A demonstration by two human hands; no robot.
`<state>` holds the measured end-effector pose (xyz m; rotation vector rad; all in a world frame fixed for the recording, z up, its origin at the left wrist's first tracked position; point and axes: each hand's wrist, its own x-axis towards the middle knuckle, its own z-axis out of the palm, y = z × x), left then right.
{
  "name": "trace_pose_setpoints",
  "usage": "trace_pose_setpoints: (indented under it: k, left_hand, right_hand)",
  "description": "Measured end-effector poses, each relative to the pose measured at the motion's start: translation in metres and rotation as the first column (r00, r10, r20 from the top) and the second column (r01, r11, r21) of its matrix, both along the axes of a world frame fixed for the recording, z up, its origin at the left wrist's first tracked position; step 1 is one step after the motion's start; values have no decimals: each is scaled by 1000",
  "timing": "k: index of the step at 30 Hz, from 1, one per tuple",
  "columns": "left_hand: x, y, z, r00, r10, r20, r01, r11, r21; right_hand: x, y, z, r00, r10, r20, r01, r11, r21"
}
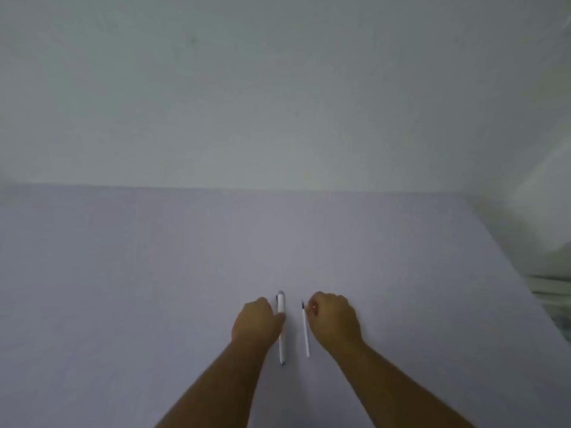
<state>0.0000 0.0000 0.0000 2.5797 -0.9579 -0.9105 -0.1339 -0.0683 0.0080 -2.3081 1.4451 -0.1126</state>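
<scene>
Pale wall (278, 88) beyond both hands, lilac sheet (123, 273) under them. Left hand (256, 322) curls round the white pen (281, 347), which lies on the sheet at its thumb side, tip toward me. Right hand (335, 319) pinches the thin refill (306, 338) near its dark far end. The refill lies just beside the pen, apart, roughly parallel. I judge the refill goes into the pen next: steady the pen, line the refill up with its opening, slide it straight, no bending.
</scene>
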Motion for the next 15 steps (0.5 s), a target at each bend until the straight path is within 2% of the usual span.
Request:
trace_pose_setpoints:
  k: [5, 9, 12, 15]
  left_hand:
    - [-7, 1, -13, 994, 70, -80, -68, 997, 29]
    - [-5, 1, -9, 988, 95, -123, -99, 995, -20]
    - [-4, 5, -2, 985, 69, -155, -90, 988, -127]
    - [-5, 10, 6, 980, 8, -199, -61, 964, -258]
  right_hand:
    - [0, 4, -12, 1000, 4, 2, -4, 1000, 28]
    - [4, 4, -13, 995, 22, 95, -22, 1000, -1]
    - [15, 5, -4, 973, -80, 218, 45, 986, 162]
    - [26, 4, 6, 919, -264, 294, 136, 910, 392]
